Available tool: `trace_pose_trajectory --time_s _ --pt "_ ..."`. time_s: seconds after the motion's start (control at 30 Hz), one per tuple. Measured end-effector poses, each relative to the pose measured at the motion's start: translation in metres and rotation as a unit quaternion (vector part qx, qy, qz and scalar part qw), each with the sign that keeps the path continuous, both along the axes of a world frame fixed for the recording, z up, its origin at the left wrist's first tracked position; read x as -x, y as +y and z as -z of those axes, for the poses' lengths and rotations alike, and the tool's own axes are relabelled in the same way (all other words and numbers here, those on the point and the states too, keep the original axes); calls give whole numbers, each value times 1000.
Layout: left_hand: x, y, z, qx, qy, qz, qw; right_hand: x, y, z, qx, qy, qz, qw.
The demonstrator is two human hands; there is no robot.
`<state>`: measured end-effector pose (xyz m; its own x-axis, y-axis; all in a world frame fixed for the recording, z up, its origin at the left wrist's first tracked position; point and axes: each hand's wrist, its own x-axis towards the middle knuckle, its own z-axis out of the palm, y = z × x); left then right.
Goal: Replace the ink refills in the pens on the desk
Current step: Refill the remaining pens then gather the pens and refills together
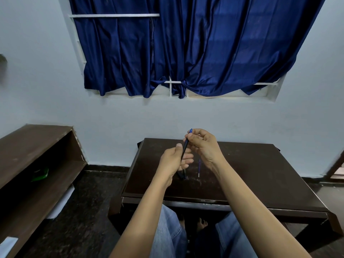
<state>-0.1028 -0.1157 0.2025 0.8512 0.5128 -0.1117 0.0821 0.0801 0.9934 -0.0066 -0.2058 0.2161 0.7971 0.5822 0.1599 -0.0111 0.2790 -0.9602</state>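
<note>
Blue pen (185, 146) held upright-tilted above the bench (260, 175) | left hand (174, 162) fingers clamped on lower barrel | right hand (203, 144) fingers pinched at blue top end | loose refill (199, 168) and dark pens (182, 175) lying on bench below hands

Head view, angled down, desk (260, 174) near

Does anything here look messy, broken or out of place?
Only small things. The curtain hangs bunched and crooked, baring the window bars at the bottom. A loose refill lies alone on the desk, which looks scuffed. Both hands hold one pen above it.
</note>
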Motion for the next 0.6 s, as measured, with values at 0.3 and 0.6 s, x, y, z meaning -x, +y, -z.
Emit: trace_pose_trajectory --time_s 0.3,0.6 --pt "2 2 0 16 -27 -24 999 2 1 1 0 6 -3 1000" --pt "4 8 1 -1 -35 -50 998 4 3 2 -8 10 -11 1000"
